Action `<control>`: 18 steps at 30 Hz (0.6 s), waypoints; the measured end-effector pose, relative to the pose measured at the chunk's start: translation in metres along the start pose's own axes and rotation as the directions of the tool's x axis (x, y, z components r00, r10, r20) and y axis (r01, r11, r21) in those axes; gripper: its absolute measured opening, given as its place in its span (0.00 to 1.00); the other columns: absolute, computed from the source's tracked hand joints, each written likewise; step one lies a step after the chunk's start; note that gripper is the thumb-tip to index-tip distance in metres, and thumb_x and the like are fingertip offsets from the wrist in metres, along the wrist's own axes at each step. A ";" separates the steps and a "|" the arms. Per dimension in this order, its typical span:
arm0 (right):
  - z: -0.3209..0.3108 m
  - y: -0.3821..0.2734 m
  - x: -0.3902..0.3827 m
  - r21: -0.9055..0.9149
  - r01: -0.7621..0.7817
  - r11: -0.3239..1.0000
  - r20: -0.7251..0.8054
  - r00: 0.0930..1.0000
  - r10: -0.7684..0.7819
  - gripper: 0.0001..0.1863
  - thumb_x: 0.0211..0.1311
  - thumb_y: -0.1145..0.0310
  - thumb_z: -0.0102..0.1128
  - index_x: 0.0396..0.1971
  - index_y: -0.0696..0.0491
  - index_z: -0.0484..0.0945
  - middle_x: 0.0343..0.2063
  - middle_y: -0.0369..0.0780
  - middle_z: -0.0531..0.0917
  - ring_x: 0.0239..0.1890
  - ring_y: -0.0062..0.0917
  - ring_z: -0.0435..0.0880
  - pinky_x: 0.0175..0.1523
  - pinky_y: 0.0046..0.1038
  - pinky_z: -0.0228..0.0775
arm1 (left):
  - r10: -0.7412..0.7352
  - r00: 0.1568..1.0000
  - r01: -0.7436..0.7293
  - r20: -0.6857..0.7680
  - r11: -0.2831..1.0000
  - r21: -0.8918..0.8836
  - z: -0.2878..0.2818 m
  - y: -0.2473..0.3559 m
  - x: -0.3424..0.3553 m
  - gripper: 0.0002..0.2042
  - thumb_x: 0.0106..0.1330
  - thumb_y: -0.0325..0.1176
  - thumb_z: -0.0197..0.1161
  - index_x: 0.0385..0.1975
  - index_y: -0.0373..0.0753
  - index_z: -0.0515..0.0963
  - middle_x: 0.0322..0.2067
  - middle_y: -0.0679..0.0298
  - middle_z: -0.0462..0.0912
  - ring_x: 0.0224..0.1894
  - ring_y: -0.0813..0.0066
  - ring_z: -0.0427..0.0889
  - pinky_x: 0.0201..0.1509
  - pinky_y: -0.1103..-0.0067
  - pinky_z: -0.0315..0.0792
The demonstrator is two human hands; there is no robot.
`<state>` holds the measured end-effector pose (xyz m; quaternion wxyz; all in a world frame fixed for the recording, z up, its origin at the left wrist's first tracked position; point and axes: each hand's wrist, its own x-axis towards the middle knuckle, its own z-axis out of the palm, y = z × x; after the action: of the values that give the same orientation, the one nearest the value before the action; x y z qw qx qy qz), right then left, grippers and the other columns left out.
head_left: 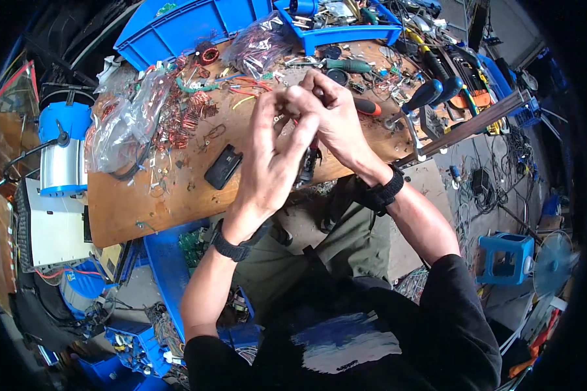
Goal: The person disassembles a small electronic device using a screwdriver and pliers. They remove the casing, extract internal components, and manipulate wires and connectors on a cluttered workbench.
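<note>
My left hand point(272, 146) and my right hand point(336, 120) meet over the wooden workbench point(127, 205), fingers curled and touching. Both are closed in a pinch; whatever they hold is small and mostly hidden by the fingers. A dark object point(308, 168) shows partly below them at the bench's near edge. Left of my left hand lies a black rectangular plastic case point(224, 167). Just past my right hand sits an orange-and-black tool handle point(368, 107), and farther back a green-handled screwdriver point(347, 66). Red and yellow wires point(246, 86) lie behind my left hand.
Copper coils point(188, 124) and clear plastic bags point(127, 124) crowd the bench's left. Blue bins point(195, 29) stand at the back. A clamp with blue handles point(424, 96) and pliers-like tools sit at the right. A blue stool point(505, 259) stands on the floor.
</note>
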<state>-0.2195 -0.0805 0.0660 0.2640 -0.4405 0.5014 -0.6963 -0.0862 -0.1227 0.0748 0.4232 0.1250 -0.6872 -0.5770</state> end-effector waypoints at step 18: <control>0.011 0.003 -0.011 0.293 -0.034 0.956 -0.136 0.988 0.077 0.20 0.77 0.59 0.58 0.22 0.53 0.78 0.19 0.24 0.72 0.22 0.06 0.63 0.24 0.18 0.54 | 0.236 0.922 -0.161 -0.308 0.955 0.251 0.044 -0.043 0.005 0.16 0.79 0.35 0.51 0.27 0.33 0.69 0.25 0.60 0.67 0.29 0.66 0.69 0.34 0.69 0.65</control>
<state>-0.2048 -0.0778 0.0604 0.3078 -0.3309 0.4242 -0.7847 -0.1348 -0.1082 0.0395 0.5736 0.1966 -0.6744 -0.4214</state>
